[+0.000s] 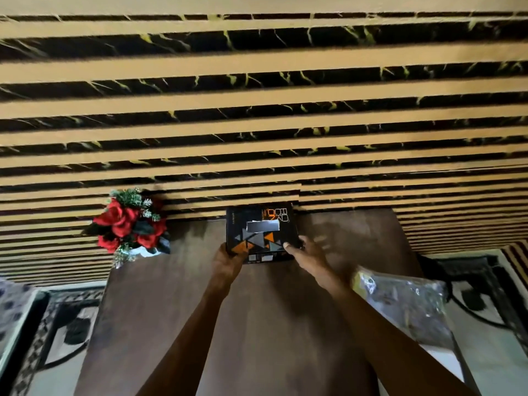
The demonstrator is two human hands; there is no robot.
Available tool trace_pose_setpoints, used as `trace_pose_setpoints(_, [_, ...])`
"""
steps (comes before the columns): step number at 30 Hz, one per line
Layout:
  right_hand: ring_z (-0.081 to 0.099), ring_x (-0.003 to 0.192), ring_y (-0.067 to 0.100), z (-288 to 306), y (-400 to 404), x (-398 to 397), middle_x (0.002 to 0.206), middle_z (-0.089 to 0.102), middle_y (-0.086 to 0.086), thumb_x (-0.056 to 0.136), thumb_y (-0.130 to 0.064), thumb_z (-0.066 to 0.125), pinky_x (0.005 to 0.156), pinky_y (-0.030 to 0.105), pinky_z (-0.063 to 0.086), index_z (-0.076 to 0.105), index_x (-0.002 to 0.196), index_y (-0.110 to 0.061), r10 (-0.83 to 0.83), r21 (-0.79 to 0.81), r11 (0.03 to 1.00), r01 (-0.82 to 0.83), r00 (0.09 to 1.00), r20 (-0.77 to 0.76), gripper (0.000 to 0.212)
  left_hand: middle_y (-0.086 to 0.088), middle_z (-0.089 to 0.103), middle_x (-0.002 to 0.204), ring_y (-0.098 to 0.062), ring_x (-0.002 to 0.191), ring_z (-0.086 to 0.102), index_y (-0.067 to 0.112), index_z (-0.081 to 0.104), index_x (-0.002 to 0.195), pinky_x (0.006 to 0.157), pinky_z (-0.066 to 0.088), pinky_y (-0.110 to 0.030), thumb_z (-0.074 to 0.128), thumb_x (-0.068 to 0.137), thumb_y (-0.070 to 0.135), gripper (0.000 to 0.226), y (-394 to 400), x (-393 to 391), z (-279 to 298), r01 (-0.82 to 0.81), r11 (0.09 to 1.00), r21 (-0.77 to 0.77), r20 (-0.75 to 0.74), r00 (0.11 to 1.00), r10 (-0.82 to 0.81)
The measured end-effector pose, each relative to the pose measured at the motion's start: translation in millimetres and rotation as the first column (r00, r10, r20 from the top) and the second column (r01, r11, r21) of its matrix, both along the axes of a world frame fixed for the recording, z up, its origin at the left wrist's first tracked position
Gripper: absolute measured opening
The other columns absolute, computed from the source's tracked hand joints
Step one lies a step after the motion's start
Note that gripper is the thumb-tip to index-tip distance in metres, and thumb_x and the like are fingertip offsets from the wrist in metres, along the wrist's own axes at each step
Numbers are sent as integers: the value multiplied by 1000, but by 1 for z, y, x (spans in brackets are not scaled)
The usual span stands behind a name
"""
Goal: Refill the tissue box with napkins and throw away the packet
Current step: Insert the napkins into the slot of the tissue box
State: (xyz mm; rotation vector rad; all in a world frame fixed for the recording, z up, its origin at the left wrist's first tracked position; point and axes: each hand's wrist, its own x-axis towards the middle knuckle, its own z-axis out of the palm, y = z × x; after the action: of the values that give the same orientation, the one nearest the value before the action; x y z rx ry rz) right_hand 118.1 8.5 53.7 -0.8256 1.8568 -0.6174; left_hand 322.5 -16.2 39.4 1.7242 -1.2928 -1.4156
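A black tissue box point(261, 231) with orange and grey triangles and a grey slot on top sits at the far edge of a brown table point(177, 324), close to the wall. My left hand point(230, 260) grips its near left corner. My right hand point(307, 252) grips its near right corner, thumb on top. A clear plastic packet of napkins point(405, 307) lies on the table's right side, beside my right forearm.
A white pot of red artificial roses point(130, 224) stands at the table's far left corner. A wall of tan slats over black marble point(257, 110) rises behind the table. Patterned floor point(65, 324) shows on both sides.
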Motion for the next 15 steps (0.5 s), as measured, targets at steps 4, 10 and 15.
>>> trace_pose_setpoints(4, [55, 121, 22, -7, 48, 1, 135, 55, 3, 79, -51, 68, 99, 34, 47, 41, 140, -21, 44, -11, 999, -45, 996, -75, 72, 1, 67, 107, -14, 97, 66, 18, 54, 124, 68, 55, -17, 66, 88, 27, 39, 51, 13, -6, -30, 999, -24, -12, 999, 30])
trace_pose_setpoints(10, [67, 89, -4, -21, 180, 12, 104, 64, -20, 75, -52, 70, 86, 30, 55, 46, 130, -34, 30, -57, 998, -38, 992, -126, 63, 6, 62, 112, -2, 95, 60, 14, 48, 131, 68, 44, 1, 64, 89, 12, 44, 164, 18, 2, -66, 997, -25, 46, 997, 68])
trace_pose_setpoints(15, [68, 70, -4, -19, 251, 18, 91, 68, -15, 80, -18, 75, 72, 17, 54, 55, 114, -28, -45, -73, 996, 41, 998, -54, 41, 0, 63, 117, -3, 96, 57, 17, 46, 132, 76, 46, -16, 67, 86, 14, 51, 238, 23, 1, -92, 994, 53, 136, 987, 84])
